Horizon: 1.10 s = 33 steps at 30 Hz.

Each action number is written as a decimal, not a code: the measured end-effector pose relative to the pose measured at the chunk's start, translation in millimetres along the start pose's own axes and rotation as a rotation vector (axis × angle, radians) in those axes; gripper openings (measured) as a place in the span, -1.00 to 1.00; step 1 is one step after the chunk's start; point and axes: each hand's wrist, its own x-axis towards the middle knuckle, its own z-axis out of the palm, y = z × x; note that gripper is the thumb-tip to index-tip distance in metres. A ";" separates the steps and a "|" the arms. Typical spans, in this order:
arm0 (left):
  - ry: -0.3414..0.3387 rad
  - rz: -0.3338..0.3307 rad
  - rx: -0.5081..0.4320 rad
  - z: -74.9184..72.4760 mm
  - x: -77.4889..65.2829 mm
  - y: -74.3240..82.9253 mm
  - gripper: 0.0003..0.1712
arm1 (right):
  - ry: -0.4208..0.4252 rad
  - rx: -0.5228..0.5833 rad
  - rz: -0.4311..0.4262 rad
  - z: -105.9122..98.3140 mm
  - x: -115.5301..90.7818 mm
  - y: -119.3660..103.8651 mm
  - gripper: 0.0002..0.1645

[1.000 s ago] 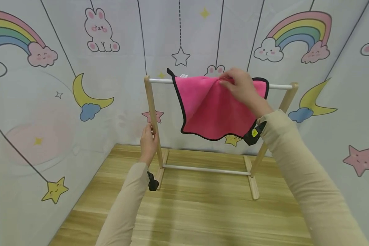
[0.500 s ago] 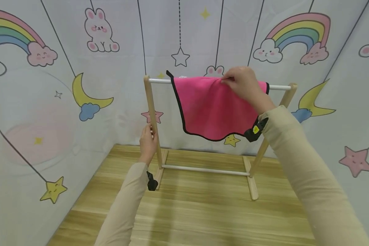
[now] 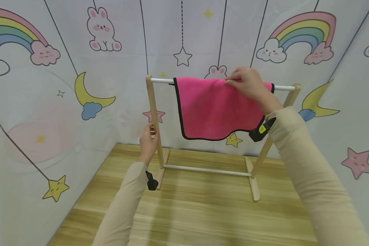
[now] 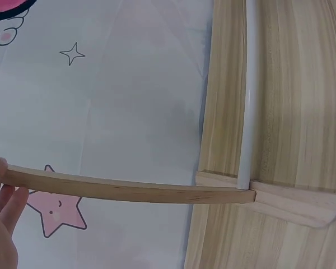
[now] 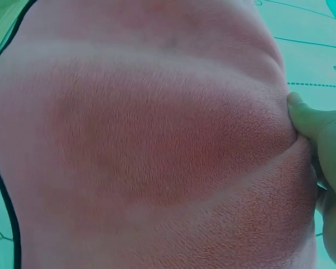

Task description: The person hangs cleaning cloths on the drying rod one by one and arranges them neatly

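A pink towel (image 3: 209, 109) with black edging hangs over the white top rail (image 3: 162, 81) of a wooden rack. My right hand (image 3: 249, 83) pinches the towel at its upper fold, right of the middle. In the right wrist view the fleecy cloth (image 5: 157, 140) fills most of the picture, and the thumb (image 5: 308, 119) presses into a crease there. My left hand (image 3: 148, 143) holds the rack's left wooden post (image 3: 155, 116) about halfway down. In the left wrist view its fingers (image 4: 14, 207) curl round that post (image 4: 117, 189).
The rack's feet (image 3: 253, 181) stand on a wood-grain tabletop (image 3: 203, 212), joined by a low white rail (image 3: 203, 169). Behind and beside it hangs a white backdrop (image 3: 126, 61) printed with rainbows, rabbits, moons and stars.
My right hand has moved slightly right with the towel's fold. The towel's front hangs flatter, its left edge straighter, and the black corner tip above the rail has dropped. My left hand stays put.
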 end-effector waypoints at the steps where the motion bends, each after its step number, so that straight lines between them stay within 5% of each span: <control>1: 0.015 0.005 0.001 -0.8 -0.1 0.8 -0.61 | 0.004 -0.003 -0.003 -1.0 -1.2 -0.2 -0.69; 10: 0.254 0.209 -0.062 -3.4 9.1 35.5 -0.88 | 0.018 0.023 0.002 -6.0 -7.3 2.9 -0.76; 14: 0.136 0.258 -0.193 3.6 7.0 70.3 -0.76 | 0.016 0.016 -0.001 -5.3 -9.2 4.4 -0.75; 19: -0.088 0.161 -0.330 13.2 -1.3 99.9 -0.59 | 0.009 -0.001 -0.019 -4.2 -11.3 5.1 -0.70; 24: -0.151 0.090 -0.412 22.4 -4.0 103.4 -0.58 | 0.019 -0.005 -0.042 -1.6 -12.7 6.1 -0.69; 30: -0.223 0.105 -0.331 29.6 -9.4 99.1 -0.80 | 0.111 -0.026 -0.057 3.2 -13.7 7.6 -0.74; 33: -0.208 0.110 -0.300 26.2 -9.7 102.1 -0.82 | 0.180 -0.040 -0.075 5.2 -13.5 8.5 -0.76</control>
